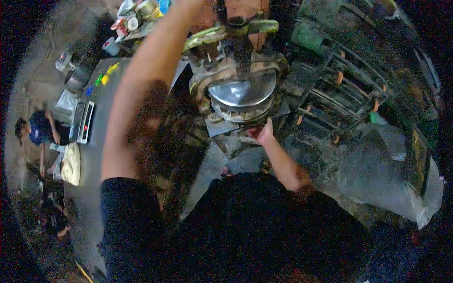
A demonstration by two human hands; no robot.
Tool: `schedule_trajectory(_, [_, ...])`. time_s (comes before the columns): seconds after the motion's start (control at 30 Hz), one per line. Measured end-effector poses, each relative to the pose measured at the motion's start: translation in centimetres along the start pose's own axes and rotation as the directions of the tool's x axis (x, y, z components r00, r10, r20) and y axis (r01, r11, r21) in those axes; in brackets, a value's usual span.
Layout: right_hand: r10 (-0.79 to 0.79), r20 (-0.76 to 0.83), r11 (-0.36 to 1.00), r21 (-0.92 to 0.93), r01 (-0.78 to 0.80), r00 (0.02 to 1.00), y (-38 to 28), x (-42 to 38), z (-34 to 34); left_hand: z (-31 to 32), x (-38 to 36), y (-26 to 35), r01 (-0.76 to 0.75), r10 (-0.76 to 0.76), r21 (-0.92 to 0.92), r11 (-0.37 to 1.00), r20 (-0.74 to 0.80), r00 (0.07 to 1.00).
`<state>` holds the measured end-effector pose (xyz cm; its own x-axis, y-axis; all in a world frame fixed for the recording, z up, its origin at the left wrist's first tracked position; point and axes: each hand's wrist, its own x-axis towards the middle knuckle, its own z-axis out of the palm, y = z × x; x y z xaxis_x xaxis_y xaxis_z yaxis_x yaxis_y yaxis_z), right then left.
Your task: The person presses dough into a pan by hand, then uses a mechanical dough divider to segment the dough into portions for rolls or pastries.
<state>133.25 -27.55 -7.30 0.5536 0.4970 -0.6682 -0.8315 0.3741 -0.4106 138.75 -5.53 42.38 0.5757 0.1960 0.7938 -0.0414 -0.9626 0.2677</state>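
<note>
In front of me stands a heavy, worn machine, a press by its look (239, 66), with a round lower part. A shiny metal disc (243, 92), rounded along its lower edge, shows in its opening. My left arm reaches up past the machine's left side, and its hand lies beyond the top edge of the picture. Just below the machine's round lower rim (240, 114) is my right hand (259, 134), thumb raised and apart from the fingers. The fingers are blurred; I see nothing held in them, and contact with the rim cannot be made out.
A yellow-green bar (231, 34) crosses the machine's top. Right of it stands a dark metal rack (344, 89), with grey sheeting (373, 170) below. At left, a long table (92, 198) bears a pale bundle (71, 164); another person (40, 128) sits beyond.
</note>
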Motion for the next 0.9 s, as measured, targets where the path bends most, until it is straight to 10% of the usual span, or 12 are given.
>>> schedule_trajectory(0.07, [-0.027, -0.028, 0.999, 0.038, 0.028, 0.999, 0.5, -0.2, -0.1, -0.2, -5.2, 0.8, -0.109, 0.052, -0.387, 0.915, -0.156, 0.986])
schedule_trajectory(0.17, [-0.11, -0.249, 0.985, -0.154, 0.072, 0.962, 0.2, -1.2, -1.5, 1.8, -16.5, -1.8, 0.099, -0.187, -0.302, 0.948, -0.275, 0.943])
schedule_trajectory(0.23, [-0.176, -0.288, 0.948, -0.307, 0.083, 0.941, -0.9, -1.8, -4.2, 2.2, -24.7, -1.3, 0.519, -0.581, -0.303, 0.799, -0.167, 0.797])
schedule_trajectory(0.27, [-0.19, -0.263, 0.937, -0.336, 0.095, 0.946, -1.8, -5.1, -4.5, 4.3, -30.5, -3.3, 0.587, -0.575, -0.029, 0.809, -0.246, 0.781])
schedule_trajectory(0.33, [-0.274, -0.208, 0.887, -0.431, 0.163, 0.939, -4.9, -1.2, -12.1, 10.7, -40.4, -5.0, 0.861, -0.883, 0.213, 0.463, 0.024, 0.469])
schedule_trajectory(0.4, [-0.474, -0.074, 0.584, -0.772, 0.251, 0.877, -4.3, -4.5, -11.3, 10.1, -49.7, -4.6, 0.994, -0.896, -0.112, -0.018, 0.442, 0.034])
schedule_trajectory(0.5, [-0.424, -0.02, 0.192, -0.979, 0.068, 0.906, 6.6, -18.1, -4.3, -17.4, -51.2, 12.7, 0.479, -0.78, -0.64, -0.601, 0.599, -0.179])
schedule_trajectory(0.57, [-0.31, 0.081, 0.231, -0.96, 0.158, 0.947, 11.3, -31.8, -0.7, -29.6, -60.6, 16.4, 0.819, -0.908, -0.404, -0.408, 0.277, -0.316])
schedule_trajectory(0.67, [-0.301, 0.197, 0.409, -0.857, 0.313, 0.933, 13.4, -36.2, -2.7, -33.6, -63.0, 23.2, 0.986, -0.97, -0.106, -0.131, -0.192, -0.15])
schedule_trajectory(0.87, [-0.079, 0.168, 0.428, -0.884, 0.186, 0.983, 16.1, -41.1, -1.5, -36.8, -71.0, 27.4, 0.926, -0.93, -0.376, -0.02, -0.332, -0.155])
schedule_trajectory(0.9, [-0.004, 0.194, 0.497, -0.851, 0.17, 0.981, 15.4, -41.6, -1.5, -36.3, -73.4, 26.4, 0.984, -0.94, -0.173, 0.05, -0.342, -0.013])
